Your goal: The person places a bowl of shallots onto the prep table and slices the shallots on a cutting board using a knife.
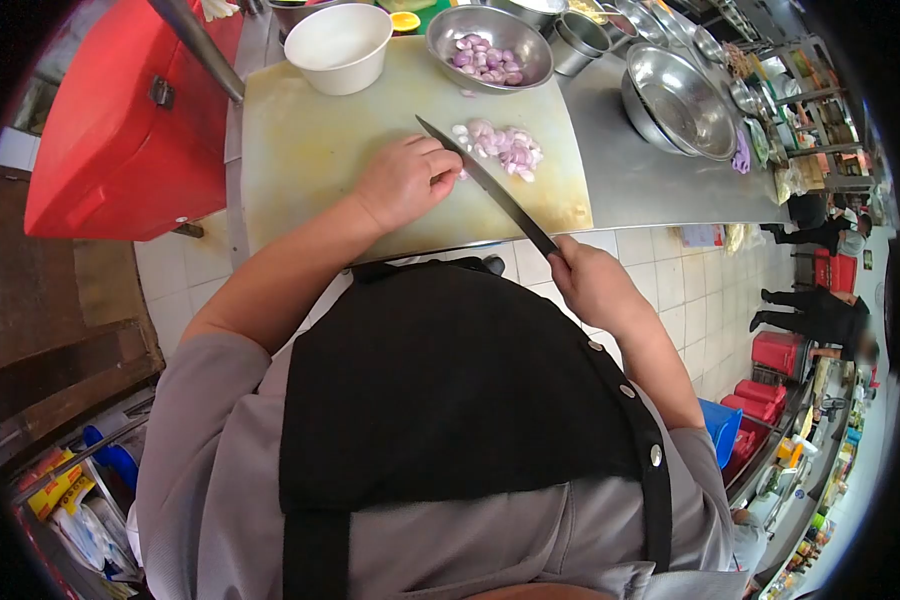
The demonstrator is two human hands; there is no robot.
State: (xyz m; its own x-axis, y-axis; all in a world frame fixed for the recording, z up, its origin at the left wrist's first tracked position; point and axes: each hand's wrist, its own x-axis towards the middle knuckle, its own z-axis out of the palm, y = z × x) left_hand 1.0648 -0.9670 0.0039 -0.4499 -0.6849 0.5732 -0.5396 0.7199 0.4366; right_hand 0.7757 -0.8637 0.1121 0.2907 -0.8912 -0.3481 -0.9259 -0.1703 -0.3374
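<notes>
Just off the cutting board's (pixel 310 150) near edge, the right hand (pixel 595 285) has its grip closed round the knife's (pixel 505 200) handle, blade slanting far-left over the board. On it, the left hand (pixel 400 182) curls beside the blade, likely guarding its fingertips; whether that grip holds anything, I cannot tell. Cut shallots (pixel 512 150) lie right of the blade on the board.

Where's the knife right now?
Head view: knife in the right hand, blade over the cutting board, between the left hand and the cut shallots.
</notes>
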